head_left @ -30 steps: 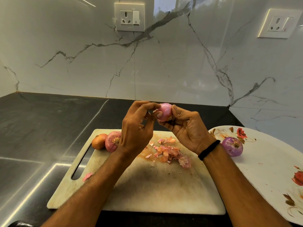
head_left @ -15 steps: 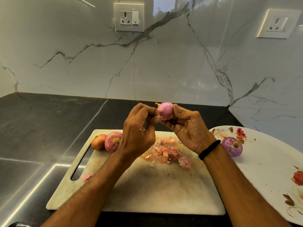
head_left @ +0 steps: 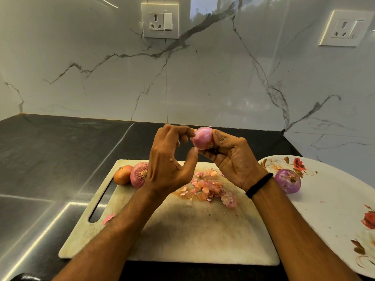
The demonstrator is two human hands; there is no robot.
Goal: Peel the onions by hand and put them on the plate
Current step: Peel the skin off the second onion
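Left hand (head_left: 168,161): thumb has swung down away from the fingers, pinch now wide. Right hand (head_left: 233,159) grips the pink onion (head_left: 203,137) above the cutting board's (head_left: 182,236) far edge, so scraps drop onto the skin pile (head_left: 207,187). Left fingertips (head_left: 183,136) hide the onion's tip; pinching skin or not, cannot tell. Floral plate (head_left: 334,199), right of board, runs out of frame.

Home kitchen, prob.; dark stone counter (head_left: 50,159) w/ marble-look backsplash (head_left: 101,78) behind; wall socket (head_left: 160,20) far centre, second socket (head_left: 345,28) far right; cutting board (head_left: 182,240) w/ onion skins (head_left: 209,187); floral plate (head_left: 334,199) right
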